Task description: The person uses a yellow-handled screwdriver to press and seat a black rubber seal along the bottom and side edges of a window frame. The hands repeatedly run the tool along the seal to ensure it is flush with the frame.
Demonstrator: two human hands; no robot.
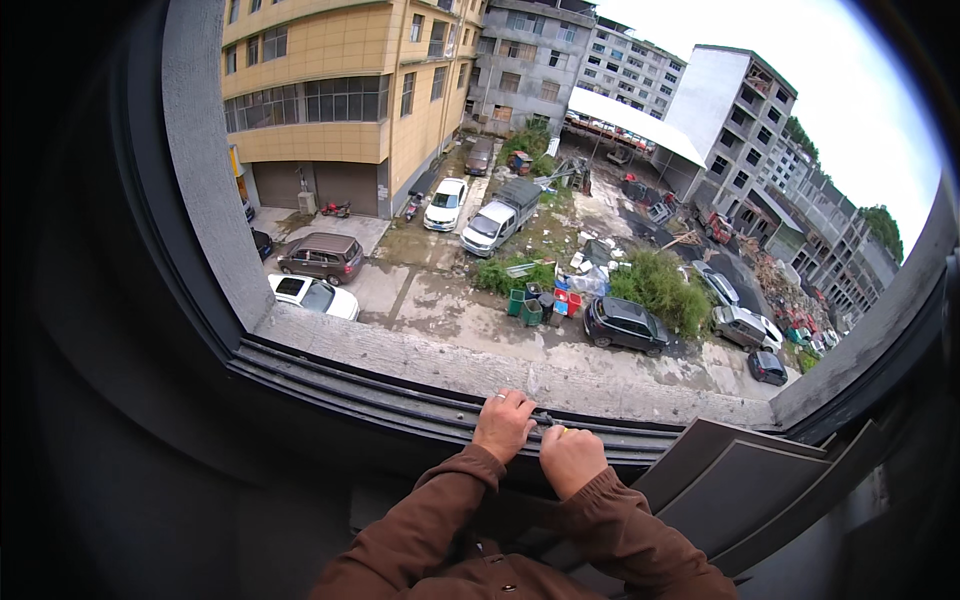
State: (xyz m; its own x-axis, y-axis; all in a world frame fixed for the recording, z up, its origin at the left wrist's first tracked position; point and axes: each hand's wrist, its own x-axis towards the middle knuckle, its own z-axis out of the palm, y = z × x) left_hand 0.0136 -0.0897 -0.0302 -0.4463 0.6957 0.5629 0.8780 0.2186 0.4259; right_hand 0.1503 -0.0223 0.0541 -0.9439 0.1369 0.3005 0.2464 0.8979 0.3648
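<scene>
The dark window frame (400, 398) has several parallel tracks along its bottom, and both of my hands are at them near the middle. My left hand (505, 425), with a ring on one finger, reaches over the tracks with its fingers bent and pressed together; what lies under the fingertips is hidden. Close beside it on the right, my right hand (573, 462) is closed in a fist around a small tool. Only a yellow bit of its handle and a thin dark end pointing toward my left fingertips show. The tool's kind cannot be made out.
Several grey panels (745, 490) lean below the sill at the right. Beyond the frame lies a rough concrete ledge (440, 362), with the opening unglazed above it. Far below are parked cars (625, 325), bins (532, 312) and rubble; buildings (310, 90) stand around the yard.
</scene>
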